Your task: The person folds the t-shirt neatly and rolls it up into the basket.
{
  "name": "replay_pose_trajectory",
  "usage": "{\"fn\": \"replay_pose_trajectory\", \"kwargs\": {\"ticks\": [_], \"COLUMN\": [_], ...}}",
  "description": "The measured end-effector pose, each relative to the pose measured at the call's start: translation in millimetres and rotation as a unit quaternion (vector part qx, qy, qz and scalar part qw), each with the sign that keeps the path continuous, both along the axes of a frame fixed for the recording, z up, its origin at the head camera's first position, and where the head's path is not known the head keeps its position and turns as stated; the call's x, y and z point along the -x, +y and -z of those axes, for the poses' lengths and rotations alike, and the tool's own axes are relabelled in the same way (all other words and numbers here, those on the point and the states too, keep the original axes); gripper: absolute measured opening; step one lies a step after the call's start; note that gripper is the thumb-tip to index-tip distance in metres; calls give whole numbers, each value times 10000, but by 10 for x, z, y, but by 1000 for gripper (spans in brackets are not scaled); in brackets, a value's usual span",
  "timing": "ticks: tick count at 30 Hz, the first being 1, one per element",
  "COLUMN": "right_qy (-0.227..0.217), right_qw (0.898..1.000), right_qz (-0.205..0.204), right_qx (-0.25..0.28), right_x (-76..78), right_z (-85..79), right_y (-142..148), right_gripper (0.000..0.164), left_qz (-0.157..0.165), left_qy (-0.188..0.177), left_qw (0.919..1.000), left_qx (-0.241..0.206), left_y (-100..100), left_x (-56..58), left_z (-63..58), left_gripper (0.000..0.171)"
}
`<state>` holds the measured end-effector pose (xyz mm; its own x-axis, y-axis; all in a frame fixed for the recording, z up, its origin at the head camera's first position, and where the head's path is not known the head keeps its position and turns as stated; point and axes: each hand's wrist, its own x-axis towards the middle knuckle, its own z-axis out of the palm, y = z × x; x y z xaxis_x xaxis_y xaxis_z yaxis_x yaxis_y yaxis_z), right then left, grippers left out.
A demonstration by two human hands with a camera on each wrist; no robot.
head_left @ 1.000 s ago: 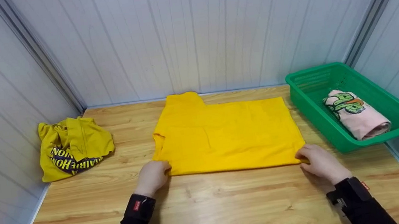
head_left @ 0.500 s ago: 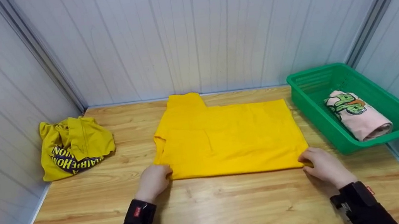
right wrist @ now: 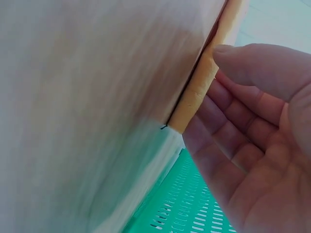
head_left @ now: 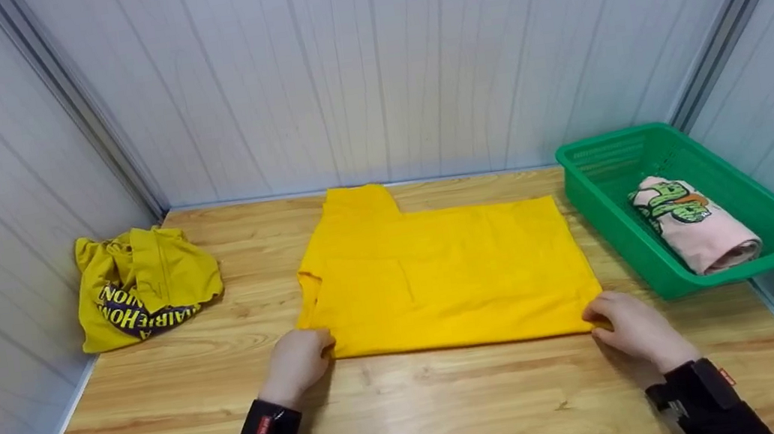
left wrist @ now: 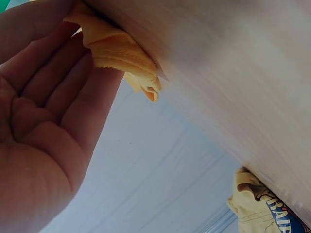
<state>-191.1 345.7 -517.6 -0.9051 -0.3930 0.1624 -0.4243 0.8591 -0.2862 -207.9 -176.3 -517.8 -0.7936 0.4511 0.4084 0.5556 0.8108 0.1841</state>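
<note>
A bright yellow T-shirt (head_left: pixel 448 276), folded lengthwise with one sleeve pointing to the back wall, lies flat on the wooden table. My left hand (head_left: pixel 298 366) pinches its near left corner by the collar end. In the left wrist view, yellow cloth (left wrist: pixel 116 48) sits between that hand's thumb and fingers. The near right corner, at the hem, is pinched by my right hand (head_left: pixel 630 327). From the right wrist view, the thumb and fingers hold the folded edge (right wrist: pixel 194 92) close to the tabletop.
At the right stands a green plastic basket (head_left: pixel 617 237) holding a rolled pink garment (head_left: pixel 708 236) with a green print. A crumpled mustard-yellow garment (head_left: pixel 175 269) with lettering lies at the left. Pale panel walls (head_left: pixel 372 60) enclose the table (head_left: pixel 414 410) at the back and sides.
Both hands have drawn the yellow T-shirt a short way toward me, keeping hold of its two near corners. The basket and the mustard garment stay put.
</note>
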Motion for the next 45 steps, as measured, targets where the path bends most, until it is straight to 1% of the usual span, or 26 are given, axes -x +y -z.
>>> {"fn": "replay_pose_trajectory", "kwargs": {"ticks": [2, 6, 10, 16, 18, 21, 25, 32, 36, 39, 45], "right_qy": [-33, -110, -148, -278, -293, -328, -346, -388, -393, -492, -622], "right_qw": [10000, 9999, 9999, 9996, 9996, 9994, 9994, 9991, 9990, 9985, 9979], "right_qz": [19, -6, 0, 68, 46, 64, 79, 79, 87, 143, 145], "right_qx": [0, 13, 5, -17, -25, -25, -35, -157, -168, -174, -140], "right_x": [-18, -56, -91, -145, -168, -203, -241, -308, -343, -361, -377], "right_z": [3, -1, -11, -19, -16, -11, -8, -10, -17, -16, 1], "right_y": [7, 14, 13, 20, 25, 30, 34, 48, 43, 42, 62], "right_gripper": [15, 15, 16, 16, 16, 16, 17, 18, 17, 16, 15], "left_qz": [24, 5, 6, 303, 311, 154, 45, 70, -8, -38, 12], "left_qy": [13, -125, -186, 247, 311, 81, -83, -118, -234, -270, -192], "left_qw": [10000, 9999, 9998, 9992, 9990, 9998, 9999, 9998, 9996, 9994, 9996], "left_qx": [16, 69, 95, -68, -77, -9, 135, 131, 170, 190, 201], "left_y": [1, 1, -2, -22, -21, -1, 1, -9, -3, -4, -23], "left_x": [-32, -90, -137, -155, -168, -212, -263, -336, -377, -405, -440], "left_z": [-6, -18, -21, 31, 35, 1, -6, -12, -15, -7, 17], "left_gripper": [27, 29, 30, 25, 24, 26, 28, 32, 31, 30, 30]}}
